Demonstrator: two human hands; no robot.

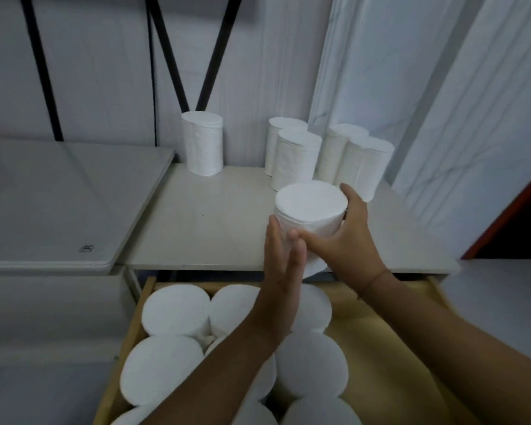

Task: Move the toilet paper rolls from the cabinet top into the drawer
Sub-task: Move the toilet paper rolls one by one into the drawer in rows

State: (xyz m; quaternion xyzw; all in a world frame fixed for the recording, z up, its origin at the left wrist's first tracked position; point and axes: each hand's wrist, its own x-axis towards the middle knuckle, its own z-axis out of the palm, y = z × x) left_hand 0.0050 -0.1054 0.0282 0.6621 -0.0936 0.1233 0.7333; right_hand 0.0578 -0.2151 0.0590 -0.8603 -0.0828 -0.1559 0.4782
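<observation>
Near the cabinet top's (pixel 215 228) front edge, the white cylindrical toilet paper roll (pixel 311 210) — light, soft, crushable — sits clasped between the flat left hand (pixel 284 268) and wrapped right hand (pixel 347 240) — best held gently by its sides

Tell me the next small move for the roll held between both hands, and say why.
Probably bring the held roll toward you and lower it into the drawer's bare right side. The right hand grips it, the left hand steadies it, it sits over the cabinet top, and rolls fill the drawer's left.
</observation>
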